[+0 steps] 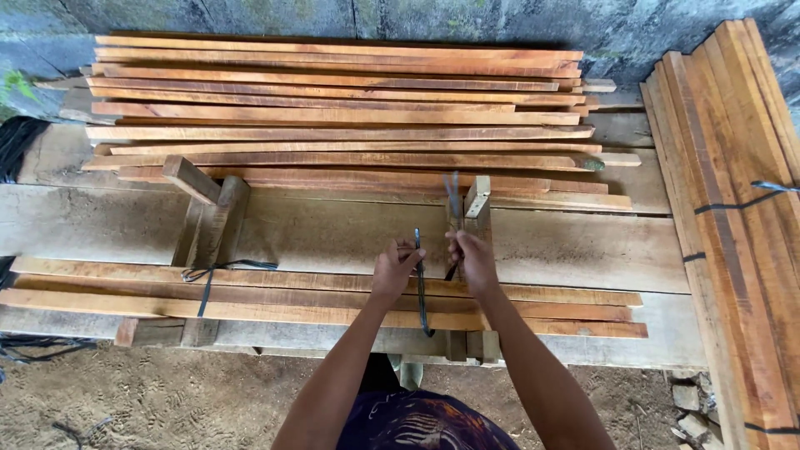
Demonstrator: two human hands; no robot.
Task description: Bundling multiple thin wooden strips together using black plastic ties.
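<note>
- Head view: my left hand (395, 268) and my right hand (472, 260) sit close together over the near bundle of wooden slats (333, 302) that lies along the front of the bench (583, 246).
- Both hands are closed, each pinching one end of a dark strap (421, 287); the left pinches the end that sticks up between the hands, while the right grips the other end that rises blurred past the upright wooden stop (477, 204).
- The strap runs down across the slats and loops under their front edge, so it already goes round the bundle at this right-hand spot, but I judge the knot here is not finished: both ends are loose in my hands.
- Further left on the same bundle, a tied strap (208, 272) is already knotted beside the left wooden stop (208, 218), so that end looks done.
- Behind, a large pile of loose slats (342, 108) lies untied across the bench, which reads as work left.
- On the right, a strapped stack (725, 200) lies lengthwise with dark bands across it.
</note>
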